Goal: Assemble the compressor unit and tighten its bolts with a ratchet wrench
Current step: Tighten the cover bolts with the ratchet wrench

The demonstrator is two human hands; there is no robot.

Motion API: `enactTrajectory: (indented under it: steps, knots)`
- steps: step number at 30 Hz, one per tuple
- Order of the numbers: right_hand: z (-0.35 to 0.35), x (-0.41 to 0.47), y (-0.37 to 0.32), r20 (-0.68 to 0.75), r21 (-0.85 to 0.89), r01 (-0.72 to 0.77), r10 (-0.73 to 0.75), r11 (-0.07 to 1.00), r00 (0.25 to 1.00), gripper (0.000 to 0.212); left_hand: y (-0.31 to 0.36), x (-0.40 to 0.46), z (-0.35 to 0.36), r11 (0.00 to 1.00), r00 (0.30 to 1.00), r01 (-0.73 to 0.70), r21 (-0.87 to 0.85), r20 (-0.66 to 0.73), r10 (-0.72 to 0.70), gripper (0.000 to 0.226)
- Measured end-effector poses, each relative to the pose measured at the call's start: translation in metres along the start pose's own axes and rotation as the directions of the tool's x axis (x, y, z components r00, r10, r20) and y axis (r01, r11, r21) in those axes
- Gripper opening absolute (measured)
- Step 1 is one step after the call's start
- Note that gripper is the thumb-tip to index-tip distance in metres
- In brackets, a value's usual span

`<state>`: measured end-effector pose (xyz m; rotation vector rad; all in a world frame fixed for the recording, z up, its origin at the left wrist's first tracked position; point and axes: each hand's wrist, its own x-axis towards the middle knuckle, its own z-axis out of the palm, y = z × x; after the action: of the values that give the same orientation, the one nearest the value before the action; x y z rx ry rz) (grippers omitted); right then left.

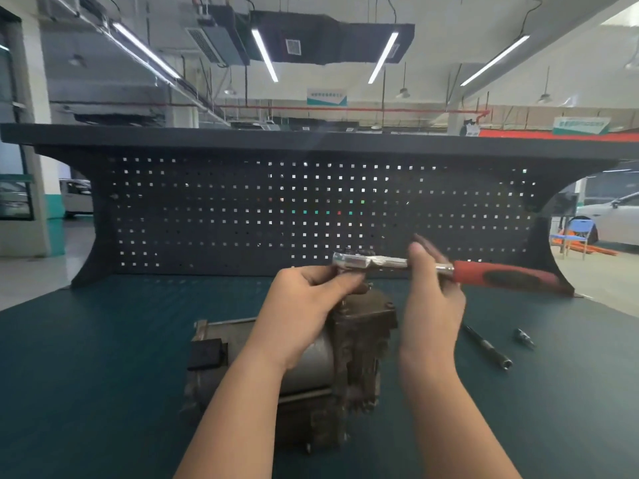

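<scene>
I have the ratchet wrench (415,266) up in the air in front of me, lying level, its long axis running left to right across my view. My left hand (311,305) grips the chrome head end, fingers curled around it from below; what they do at the drive itself is blurred, so I cannot tell whether a socket is seated there. My right hand (432,299) pinches the bare shank just beside the red handle (508,276), which sticks out free to the right.

The compressor unit (332,368) sits on the counter (103,357) directly beneath my hands, its dark cast end toward the pegboard (242,209), the paler cylindrical body nearer me. So the wrench head hangs just above that cast end — the move I expect is straight down, head first, with the left hand being the one nearer the bolts. Which bolt is next I cannot make out.

Off to my right on the counter lie an extension bar (487,347) and a small socket (524,337), apart from each other and nearer my right hand.
</scene>
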<state>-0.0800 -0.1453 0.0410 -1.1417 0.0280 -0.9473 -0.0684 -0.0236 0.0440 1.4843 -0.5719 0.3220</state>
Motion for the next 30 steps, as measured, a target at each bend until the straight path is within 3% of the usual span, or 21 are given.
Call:
enactTrajectory:
  steps: [1,2,4,6,7,8,9,10,12,14,15,16,17,19,21,24,25,27,29,30]
  knots:
    - [0.001,0.0,0.0,0.017,0.075,-0.059,0.058,0.995,0.998,0.019,0.001,-0.001,0.001,1.0,1.0,-0.007,0.011,-0.007,0.007,0.009]
    - [0.002,-0.004,-0.002,0.026,0.092,-0.014,0.012,0.996,1.0,0.019,-0.001,0.0,0.001,1.0,1.0,-0.013,0.023,0.003,0.013,0.007]
    - [0.009,-0.017,-0.008,0.011,0.017,0.326,-0.326,0.945,0.945,0.023,0.002,-0.002,0.002,1.0,0.999,0.005,0.01,0.037,-0.005,0.01]
    - [0.018,-0.031,-0.01,0.119,-0.211,0.686,-0.678,0.696,0.725,0.025,0.002,-0.004,0.0,1.0,0.999,0.004,0.026,0.032,-0.004,0.013]
    - [0.022,-0.037,-0.008,0.199,-0.287,0.787,-0.769,0.546,0.607,0.023,0.0,-0.003,-0.001,0.996,1.0,-0.003,0.087,0.001,0.003,0.026]
    - [0.025,-0.042,-0.006,0.26,-0.311,0.83,-0.798,0.463,0.543,0.022,0.0,-0.004,-0.003,0.991,1.0,-0.006,0.134,-0.017,0.008,0.032]
    - [0.025,-0.041,-0.006,0.282,-0.301,0.831,-0.789,0.468,0.546,0.019,-0.001,-0.003,-0.004,0.991,1.0,-0.011,0.136,-0.017,0.014,0.03]
    - [0.023,-0.038,-0.005,0.264,-0.291,0.792,-0.75,0.537,0.606,0.018,0.0,-0.005,-0.005,0.995,1.0,0.002,0.096,0.003,-0.003,0.024]
    - [0.012,-0.022,-0.006,0.11,-0.281,0.612,-0.608,0.74,0.786,0.018,0.001,-0.004,-0.002,0.999,0.998,0.038,-0.017,0.044,-0.037,0.015]
    - [0.002,-0.004,-0.005,-0.034,-0.028,0.283,-0.284,0.959,0.958,0.015,-0.001,-0.002,0.0,1.0,0.999,0.013,0.015,0.035,-0.013,0.011]
    - [-0.002,0.003,-0.005,-0.014,0.149,0.103,-0.102,0.983,0.995,0.016,-0.003,0.0,0.001,0.998,1.0,-0.015,0.055,0.022,0.013,0.011]
    - [-0.003,0.007,-0.005,0.006,0.216,0.017,-0.019,0.976,1.0,0.018,-0.004,0.0,0.001,0.997,1.0,-0.024,0.074,0.004,0.024,0.01]
    - [-0.002,0.005,-0.007,0.01,0.201,0.045,-0.048,0.979,0.999,0.019,-0.004,0.001,0.002,0.997,1.0,-0.027,0.067,-0.011,0.028,0.009]
    - [0.003,-0.008,-0.011,0.01,0.043,0.337,-0.337,0.941,0.941,0.021,-0.005,0.002,0.001,1.0,1.0,-0.019,-0.003,-0.005,0.019,0.007]
    - [0.011,-0.023,-0.012,0.119,-0.167,0.609,-0.597,0.775,0.793,0.021,-0.002,-0.001,0.001,0.999,1.0,-0.019,-0.049,0.022,0.021,0.009]
    - [0.013,-0.026,-0.011,0.202,-0.264,0.714,-0.686,0.649,0.699,0.017,-0.002,-0.002,0.0,1.0,0.999,-0.004,-0.029,0.054,0.006,0.005]
    - [0.01,-0.023,-0.011,0.194,-0.266,0.699,-0.674,0.664,0.713,0.015,-0.003,-0.001,0.0,1.0,0.998,0.01,-0.028,0.059,-0.008,0.006]
    - [0.002,-0.008,-0.01,0.099,-0.201,0.541,-0.532,0.817,0.841,0.012,-0.004,-0.001,0.0,1.0,0.999,0.018,0.003,0.04,-0.018,0.007]
    - [-0.005,0.008,-0.008,0.024,0.008,0.169,-0.169,0.986,0.985,0.015,-0.005,0.001,0.001,0.998,1.0,-0.001,0.055,0.014,0.0,0.007]
    - [-0.006,0.014,-0.004,0.059,0.112,-0.007,0.001,0.994,0.998,0.02,-0.006,0.002,0.002,0.997,1.0,-0.011,0.073,0.007,0.01,0.009]
